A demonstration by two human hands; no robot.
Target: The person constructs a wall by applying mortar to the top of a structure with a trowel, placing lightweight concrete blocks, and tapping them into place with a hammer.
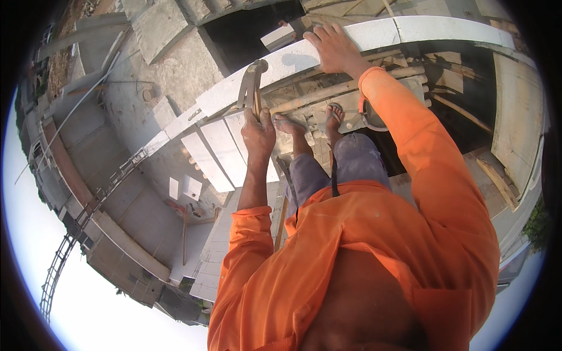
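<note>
My left hand (pixel 258 138) is closed around the handle of a hammer (pixel 253 79). Its metal head points up, beside the near edge of a course of white blocks (pixel 366 35). On top of these blocks rests my right hand (pixel 336 50), fingers apart and holding nothing. A joint between two blocks shows to the right of that hand. Just below my left hand, several white block slabs (pixel 213 151) stand side by side. By my right forearm hangs a curved orange-and-grey thing (pixel 370 114) that I cannot make out.
My sandalled feet stand on a narrow platform of planks and poles (pixel 339 96), with dark gaps beside it. Beyond the wall is a dark opening (pixel 249 35) next to concrete slabs (pixel 158 29). Far below left lies a walled floor (pixel 193 234). A wooden board (pixel 518 111) stands at right.
</note>
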